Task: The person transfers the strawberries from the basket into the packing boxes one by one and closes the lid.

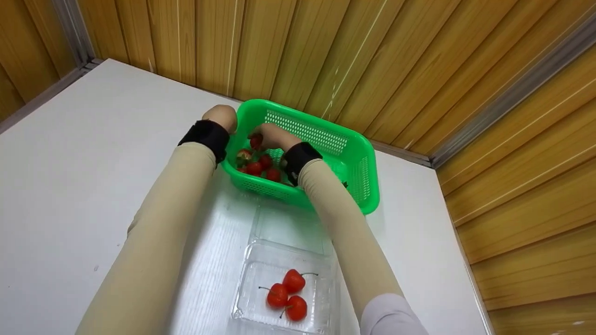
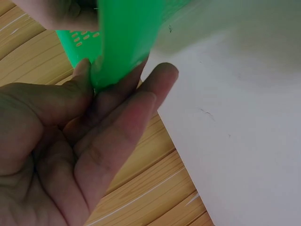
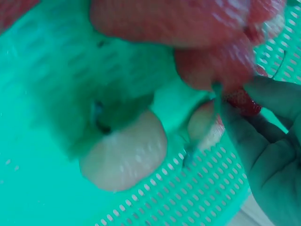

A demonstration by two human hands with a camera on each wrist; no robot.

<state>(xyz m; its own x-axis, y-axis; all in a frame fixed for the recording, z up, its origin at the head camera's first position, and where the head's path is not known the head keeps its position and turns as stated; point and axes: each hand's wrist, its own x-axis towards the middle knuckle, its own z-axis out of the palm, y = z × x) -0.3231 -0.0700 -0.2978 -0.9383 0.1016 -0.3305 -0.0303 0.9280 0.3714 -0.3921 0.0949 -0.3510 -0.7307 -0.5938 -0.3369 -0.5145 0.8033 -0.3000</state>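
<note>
White counter (image 1: 93, 186): left grip (image 1: 221, 117) pinches green perforated plastic basket (image 1: 374, 186); right grip (image 1: 276, 136), inside, pinches red strawberry (image 1: 256, 141), closer to clear plastic tray (image 1: 255, 277) on basket's near side.

Sm. red berry (image 3: 243, 102) in R fingers (image 3: 244, 141), inside upright green perf. basket (image 1: 316, 135) w/ more red/pale fruit (image 1: 254, 168).

The white table (image 1: 93, 195) directly supports 2 containers: a green basket (image 1: 298, 113) near the far edge and a clear box (image 1: 251, 293) on the basket's near side. Small dark marks (image 2: 207, 114) are visible on the table surface.
</note>
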